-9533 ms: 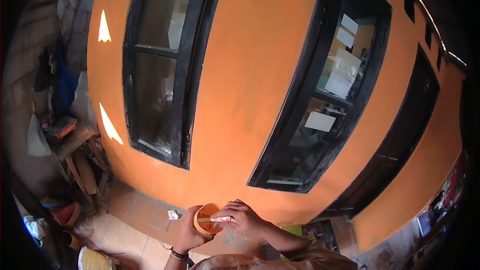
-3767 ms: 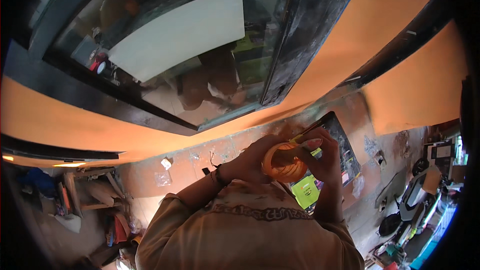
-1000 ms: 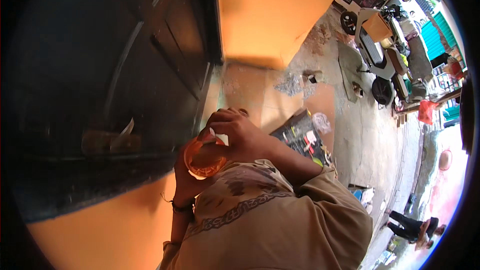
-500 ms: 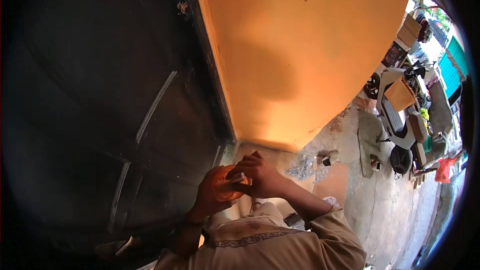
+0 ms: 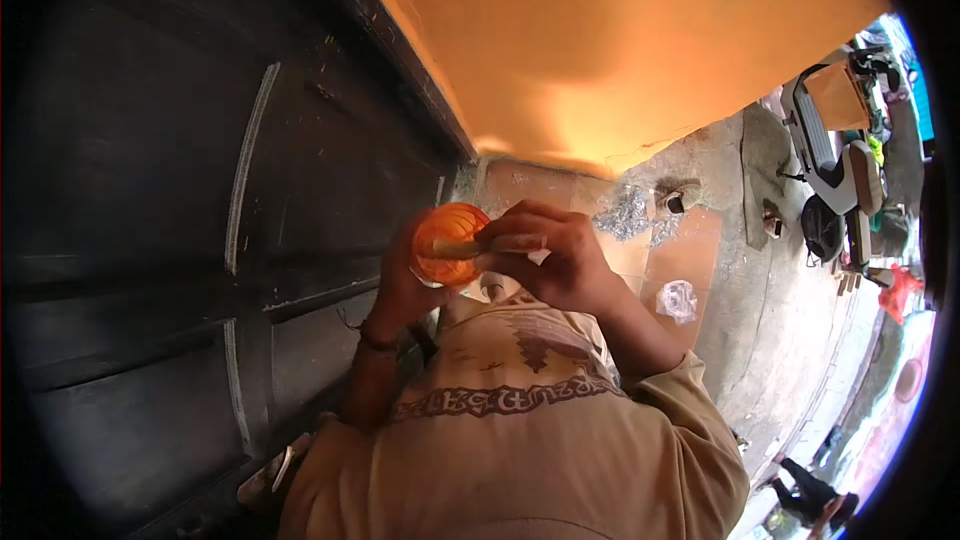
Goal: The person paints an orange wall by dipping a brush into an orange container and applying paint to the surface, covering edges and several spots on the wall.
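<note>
Two bare hands meet above a tan shirt near the middle of the frame, sharing an orange cup and what looks like a brush. The left hand is wrapped around the cup's left side, though its farther fingers are hidden; the right hand pinches the brush between thumb and fingers, its stick lying across the cup's mouth. Whether the tip touches the inside cannot be told.

The cup looks light and thin-walled, likely to give if squeezed and slick wherever its orange coating is wet; a steady grip low around the outside should suit it best. The brush seems light and stiff, best taken by the dry end of its handle.

Beyond, a dark panelled door fills the left of the frame, with an orange wall at upper centre. A crumpled clear plastic bag lies on the floor, right of centre. Farther off, a scooter stands at upper right, a red bag below it, and another person appears at lower right.
</note>
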Demonstrator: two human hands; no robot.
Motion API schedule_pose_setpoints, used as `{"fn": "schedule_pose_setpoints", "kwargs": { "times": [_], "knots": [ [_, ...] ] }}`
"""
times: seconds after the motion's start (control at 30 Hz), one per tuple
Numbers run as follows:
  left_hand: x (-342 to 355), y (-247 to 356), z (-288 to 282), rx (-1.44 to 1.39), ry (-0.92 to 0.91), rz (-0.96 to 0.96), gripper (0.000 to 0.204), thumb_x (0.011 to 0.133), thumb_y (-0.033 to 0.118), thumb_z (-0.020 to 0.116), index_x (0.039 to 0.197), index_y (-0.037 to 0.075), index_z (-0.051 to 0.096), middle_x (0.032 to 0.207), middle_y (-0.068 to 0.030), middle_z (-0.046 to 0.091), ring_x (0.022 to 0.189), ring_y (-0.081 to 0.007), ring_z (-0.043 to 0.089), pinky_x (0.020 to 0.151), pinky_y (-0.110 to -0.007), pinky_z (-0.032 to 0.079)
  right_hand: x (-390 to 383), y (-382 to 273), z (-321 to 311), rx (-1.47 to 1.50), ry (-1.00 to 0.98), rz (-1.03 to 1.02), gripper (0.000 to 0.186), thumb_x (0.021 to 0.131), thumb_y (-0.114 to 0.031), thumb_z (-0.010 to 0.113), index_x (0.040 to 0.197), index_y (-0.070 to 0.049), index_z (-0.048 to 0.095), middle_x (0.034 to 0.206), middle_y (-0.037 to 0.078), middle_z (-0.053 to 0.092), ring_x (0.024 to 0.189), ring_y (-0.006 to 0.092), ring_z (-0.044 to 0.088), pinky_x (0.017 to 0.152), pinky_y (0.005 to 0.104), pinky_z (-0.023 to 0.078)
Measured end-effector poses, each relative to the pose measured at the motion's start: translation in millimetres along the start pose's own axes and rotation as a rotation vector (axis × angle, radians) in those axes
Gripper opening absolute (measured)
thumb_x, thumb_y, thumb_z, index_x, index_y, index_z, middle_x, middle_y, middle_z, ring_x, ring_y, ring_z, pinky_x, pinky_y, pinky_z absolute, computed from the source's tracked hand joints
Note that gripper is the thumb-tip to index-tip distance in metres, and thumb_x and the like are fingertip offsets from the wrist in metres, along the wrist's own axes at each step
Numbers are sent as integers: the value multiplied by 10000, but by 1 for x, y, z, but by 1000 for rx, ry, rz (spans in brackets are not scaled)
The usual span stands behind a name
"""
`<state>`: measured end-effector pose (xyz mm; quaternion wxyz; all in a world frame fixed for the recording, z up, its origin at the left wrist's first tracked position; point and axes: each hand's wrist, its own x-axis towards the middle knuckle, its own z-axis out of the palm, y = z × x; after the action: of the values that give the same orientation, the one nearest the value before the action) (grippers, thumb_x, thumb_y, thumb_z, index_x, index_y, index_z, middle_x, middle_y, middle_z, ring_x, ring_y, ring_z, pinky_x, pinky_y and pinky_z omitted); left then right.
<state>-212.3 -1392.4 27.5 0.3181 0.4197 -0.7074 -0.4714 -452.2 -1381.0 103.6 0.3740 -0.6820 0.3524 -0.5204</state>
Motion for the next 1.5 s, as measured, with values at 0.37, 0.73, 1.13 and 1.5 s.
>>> {"fn": "schedule_pose_setpoints", "kwargs": {
  "times": [0.37,0.73,1.13,1.5],
  "knots": [
    [44,8,25,271,352,20,795,620,82,823,1315,26,439,1230,-154,554,1151,-270,558,956,-388,457,36,46,-85,710,458,451,226,906,-109,631,1082,24,579,880,103,653,708,193,668,629,299,556],
    [80,49,37,464,863,104,854,562,148,913,1285,59,467,1235,-143,544,1118,-276,564,948,-374,458,72,100,-135,1157,261,602,190,922,-138,592,1094,-61,570,1011,57,641,788,241,679,724,343,573],
    [44,97,-7,462,1144,399,932,594,139,901,1358,73,372,1349,-161,459,1278,-276,450,1059,-392,368,132,67,-105,1289,-31,475,195,934,-146,576,1061,-2,610,1012,123,653,829,247,670,723,314,569],
    [14,119,-51,694,1270,633,910,574,162,913,1324,70,405,1343,-161,455,1291,-287,433,1072,-394,354,158,26,-82,1138,-233,-59,278,954,-161,544,1185,-11,508,1127,190,591,967,295,649,823,407,589]
  ]
}}
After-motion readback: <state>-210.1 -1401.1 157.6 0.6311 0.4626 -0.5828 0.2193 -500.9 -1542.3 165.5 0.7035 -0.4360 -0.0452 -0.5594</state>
